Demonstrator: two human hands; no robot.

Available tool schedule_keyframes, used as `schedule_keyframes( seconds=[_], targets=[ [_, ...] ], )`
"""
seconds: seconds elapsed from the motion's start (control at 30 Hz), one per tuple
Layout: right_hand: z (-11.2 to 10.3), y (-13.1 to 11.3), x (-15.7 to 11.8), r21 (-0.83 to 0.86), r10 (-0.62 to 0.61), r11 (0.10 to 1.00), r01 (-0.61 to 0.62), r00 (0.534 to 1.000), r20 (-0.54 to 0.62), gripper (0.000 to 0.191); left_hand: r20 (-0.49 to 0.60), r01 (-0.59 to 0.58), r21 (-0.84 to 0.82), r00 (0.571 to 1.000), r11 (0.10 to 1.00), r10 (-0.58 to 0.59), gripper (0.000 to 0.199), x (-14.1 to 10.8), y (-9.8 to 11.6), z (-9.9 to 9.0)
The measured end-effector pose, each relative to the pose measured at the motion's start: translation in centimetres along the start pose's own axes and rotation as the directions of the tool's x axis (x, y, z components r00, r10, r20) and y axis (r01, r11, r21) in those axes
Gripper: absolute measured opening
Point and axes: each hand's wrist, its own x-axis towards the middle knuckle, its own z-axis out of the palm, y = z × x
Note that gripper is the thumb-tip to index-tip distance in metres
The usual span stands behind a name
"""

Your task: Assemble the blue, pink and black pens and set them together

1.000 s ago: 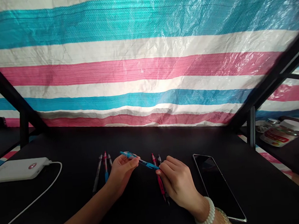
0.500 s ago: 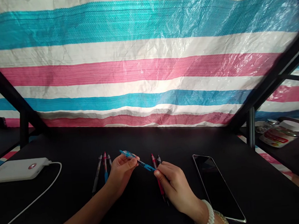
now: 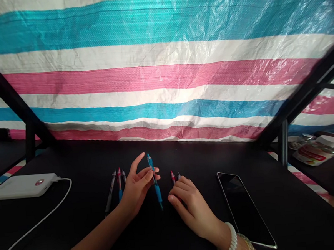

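Blue pen point(image 3: 154, 180) swung near-upright at frame centre, now pinched by left hand point(image 3: 137, 187) alone; right hand point(image 3: 186, 204) released, curled loosely over red and black pens point(image 3: 174, 175) on table point(image 3: 85, 224). Steadier grip judged better lower on barrel.

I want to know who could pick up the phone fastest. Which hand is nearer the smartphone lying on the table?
Right. The right hand rests just left of the smartphone; the left hand is farther left, holding a blue pen.
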Motion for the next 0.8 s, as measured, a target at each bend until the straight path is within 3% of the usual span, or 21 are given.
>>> schedule_keyframes(
  seconds=[0.43, 0.8],
  targets=[
    [-0.66, -0.22, -0.04, 0.029, 0.024, 0.999, -0.022, 0.998, -0.065, 0.028, 0.056, 0.051, -0.029, 0.997, 0.998, -0.050, 0.066, 0.17, 0.54, -0.13],
    [-0.69, -0.14, -0.08, 0.031, 0.003, 1.000, 0.000, 0.995, -0.103, 0.028, 0.130, 0.058, 0.020, 0.990, 0.998, -0.060, 0.047, 0.03, 0.75, -0.32]
  ],
)
